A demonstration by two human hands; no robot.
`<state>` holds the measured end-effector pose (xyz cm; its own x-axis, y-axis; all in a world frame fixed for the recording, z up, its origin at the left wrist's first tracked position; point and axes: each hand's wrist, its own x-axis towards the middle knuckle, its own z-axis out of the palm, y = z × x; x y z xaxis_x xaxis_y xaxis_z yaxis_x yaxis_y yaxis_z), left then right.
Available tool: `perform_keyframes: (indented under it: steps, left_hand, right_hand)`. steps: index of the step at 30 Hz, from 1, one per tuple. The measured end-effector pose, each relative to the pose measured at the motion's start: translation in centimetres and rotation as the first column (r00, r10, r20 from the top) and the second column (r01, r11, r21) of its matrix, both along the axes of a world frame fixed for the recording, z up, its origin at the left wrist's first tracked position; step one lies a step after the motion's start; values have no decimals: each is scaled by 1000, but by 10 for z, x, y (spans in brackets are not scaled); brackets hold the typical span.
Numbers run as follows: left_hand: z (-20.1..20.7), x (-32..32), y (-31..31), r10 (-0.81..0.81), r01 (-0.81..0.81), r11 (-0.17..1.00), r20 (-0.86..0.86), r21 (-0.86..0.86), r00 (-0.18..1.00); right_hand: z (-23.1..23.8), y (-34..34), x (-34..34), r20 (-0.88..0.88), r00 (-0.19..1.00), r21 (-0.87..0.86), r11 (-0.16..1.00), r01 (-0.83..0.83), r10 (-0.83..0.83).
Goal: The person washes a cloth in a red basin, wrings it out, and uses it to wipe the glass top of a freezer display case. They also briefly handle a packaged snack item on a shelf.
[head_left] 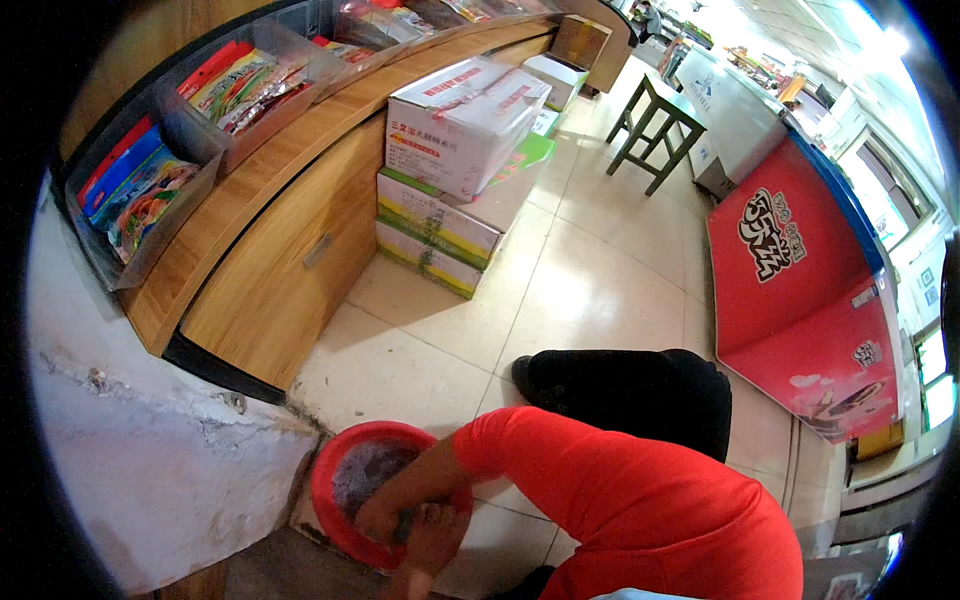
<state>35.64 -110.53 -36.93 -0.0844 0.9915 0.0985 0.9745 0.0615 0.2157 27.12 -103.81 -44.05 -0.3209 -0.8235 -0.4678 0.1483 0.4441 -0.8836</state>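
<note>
A red plastic basin (333, 515) stands on the floor at the lower left, with greyish, foamy water (362, 472) in it. Bent down from its red sleeve, my right arm reaches over the rim. My right hand (378, 518) is low inside the basin, its fingers partly hidden. My left hand (437, 535) comes up from the lower edge and is closed right beside it, knuckles up. Between the two hands shows a bit of something small, dark and greenish (404, 525); its kind cannot be made out.
A rough white wall (170, 450) and a wooden shelf unit (280, 290) with bins of bright packets (245, 85) flank the basin. Beyond are stacked cartons (460, 125), a dark stool (655, 125) and a red chest freezer (800, 290). My black-trousered leg (630, 395) lies to the right.
</note>
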Motion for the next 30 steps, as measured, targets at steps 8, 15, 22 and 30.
perform_keyframes:
  steps: [8,15,22,30]
  left_hand:
    - [-22,6,-19,-197,187,979,137,87,971]
    - [-21,7,-43,-118,129,972,68,-194,991]
    - [-11,6,-67,134,-847,154,860,-508,-492]
    - [25,-34,-59,-581,-636,303,391,-710,-713]
  right_hand:
    - [-17,-7,10,-160,985,84,995,-51,64]
    - [-25,28,1,-244,953,92,974,208,-181]
    - [59,52,25,-552,416,-313,642,700,-723]
    - [108,19,53,-333,271,-546,419,726,-903]
